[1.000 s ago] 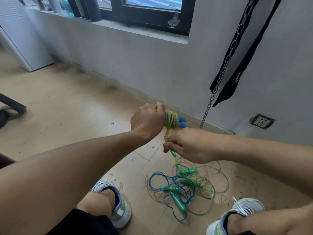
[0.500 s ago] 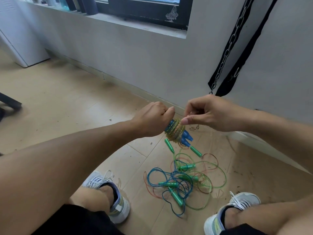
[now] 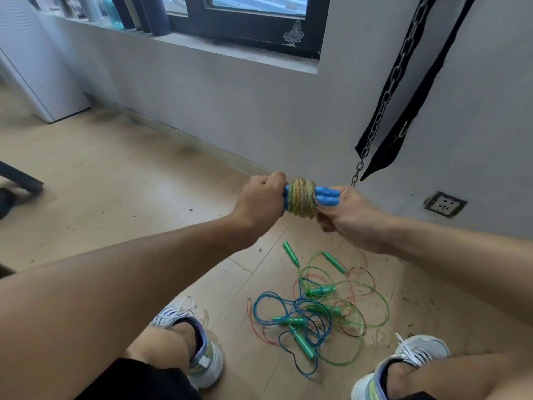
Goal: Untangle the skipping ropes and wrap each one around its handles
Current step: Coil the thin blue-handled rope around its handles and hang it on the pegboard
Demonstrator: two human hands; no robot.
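Observation:
A yellow-green rope (image 3: 302, 199) is coiled tightly around a pair of blue handles (image 3: 413, 197), held level above the floor. My left hand (image 3: 261, 201) grips the left ends of the handles in a fist. My right hand (image 3: 350, 216) holds the bundle from the right, fingers curled under the handle tips and the coil's edge. On the floor below lies a tangle of blue, green and pink ropes (image 3: 315, 310) with several green handles (image 3: 301, 341) mixed in.
My two feet in white trainers (image 3: 192, 336) (image 3: 403, 362) stand either side of the tangle. A grey wall with a socket (image 3: 445, 204) is close ahead. A metal chain (image 3: 383, 102) and black straps (image 3: 403, 122) hang at the right.
My right hand dropped from above the coil to the right end of the handles. The bundle turned level, and no loose rope end hangs from it now.

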